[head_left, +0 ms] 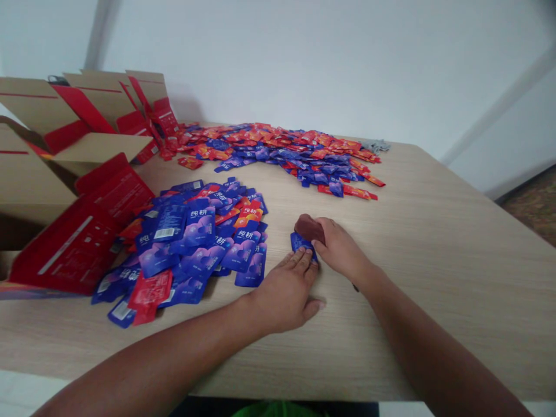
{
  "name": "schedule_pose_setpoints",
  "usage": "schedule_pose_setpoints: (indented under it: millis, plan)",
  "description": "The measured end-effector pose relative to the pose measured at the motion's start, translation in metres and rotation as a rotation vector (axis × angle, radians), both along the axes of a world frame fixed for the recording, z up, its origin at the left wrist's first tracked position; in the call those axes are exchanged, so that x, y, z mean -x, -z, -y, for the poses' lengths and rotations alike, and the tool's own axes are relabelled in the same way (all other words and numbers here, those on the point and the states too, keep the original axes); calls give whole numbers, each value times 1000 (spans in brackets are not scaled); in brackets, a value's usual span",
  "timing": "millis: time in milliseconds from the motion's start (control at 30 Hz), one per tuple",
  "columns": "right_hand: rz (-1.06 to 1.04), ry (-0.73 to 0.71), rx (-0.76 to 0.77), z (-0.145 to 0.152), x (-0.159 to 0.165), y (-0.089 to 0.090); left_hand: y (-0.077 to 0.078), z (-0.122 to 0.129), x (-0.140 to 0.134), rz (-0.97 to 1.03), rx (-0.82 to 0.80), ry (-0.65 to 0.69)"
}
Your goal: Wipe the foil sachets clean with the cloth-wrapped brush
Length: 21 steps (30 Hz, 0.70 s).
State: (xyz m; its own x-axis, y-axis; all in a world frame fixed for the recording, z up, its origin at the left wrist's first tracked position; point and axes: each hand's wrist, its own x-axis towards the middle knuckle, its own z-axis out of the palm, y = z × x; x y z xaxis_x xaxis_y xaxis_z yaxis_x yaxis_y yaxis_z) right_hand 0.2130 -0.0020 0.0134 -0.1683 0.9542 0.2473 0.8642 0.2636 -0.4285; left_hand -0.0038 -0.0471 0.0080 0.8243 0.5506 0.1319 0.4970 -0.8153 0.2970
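My left hand (290,289) lies flat with its fingers stretched over the lower part of a small blue packet (299,241), holding it down on the table. Between the thumb and fingers of my right hand (336,243) is a smooth reddish-brown rounded piece (309,227). It sits right at the packet's far edge, and I cannot tell its exact kind. To the left of my hands spreads a loose pile of blue pouches (200,229), with a few red pouches (150,289) among them.
A long heap of red and blue packets (278,145) stretches across the back of the wooden table (434,260). Open red cardboard boxes (82,243) stand along the left side. A small grey bundle (376,146) lies behind the heap's right end, near the white wall (304,63).
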Motion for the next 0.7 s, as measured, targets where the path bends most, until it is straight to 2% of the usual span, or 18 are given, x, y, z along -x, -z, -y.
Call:
schedule_pose_setpoints:
  millis: [133,233,333,433,500,600,700]
  plan:
    - [-15,-135,20,1,5,0,-1,-1,0,34,2,8]
    - [-117,-164,32,0,7,5,0,-1,-1,41,2,8]
    - [-175,-57,12,-5,5,12,1,0,-1,22,-6,-6]
    - [-82,104,12,-9,2,16,1,0,-1,8,-7,-5]
    - [-26,116,18,-10,1,15,-1,0,0,1,-4,-5]
    - [-81,91,33,-7,3,9,-2,1,0,-1,-1,-11]
    - [-135,203,-12,-3,5,3,-1,0,0,-1,2,-13]
